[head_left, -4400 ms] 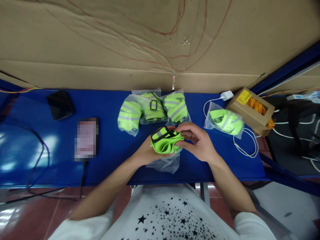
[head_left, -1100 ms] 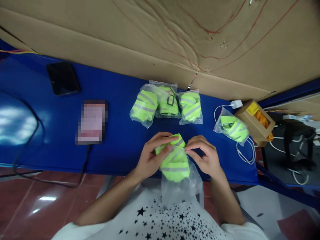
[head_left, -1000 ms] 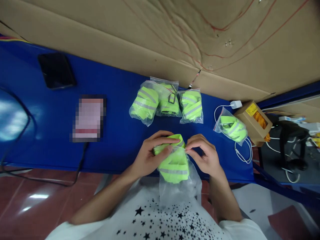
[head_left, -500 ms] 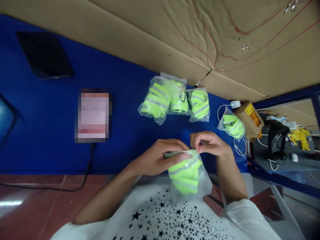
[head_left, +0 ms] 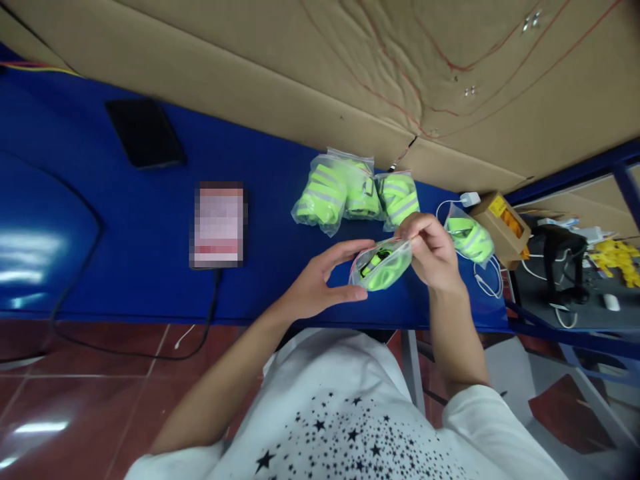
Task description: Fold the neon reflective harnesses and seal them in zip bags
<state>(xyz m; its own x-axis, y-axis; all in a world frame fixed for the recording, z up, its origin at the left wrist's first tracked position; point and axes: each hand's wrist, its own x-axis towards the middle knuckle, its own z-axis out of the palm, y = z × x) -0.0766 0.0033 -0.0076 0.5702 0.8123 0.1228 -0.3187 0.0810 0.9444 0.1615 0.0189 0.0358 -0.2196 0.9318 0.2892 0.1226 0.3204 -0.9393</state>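
A clear zip bag holds a folded yellow-green reflective strap with a black buckle. It is in front of me above the blue table's near part, its mouth turned up toward me and parted. My right hand pinches the right corner of the mouth between thumb and fingers. Around the bag's left end, my left hand has its thumb and fingers spread apart; the thumb tip touches or nearly touches the lower edge.
Several similar bagged straps lie at the table's back, and another bag rests at the right beside a cardboard box and white cable. Left are a blurred-out screen device with a black cord and a black flat object.
The bag has risen away from my shirt and tipped so its mouth faces me. My left hand has loosened and spread its fingers. My right hand keeps its pinch. The view has shifted.
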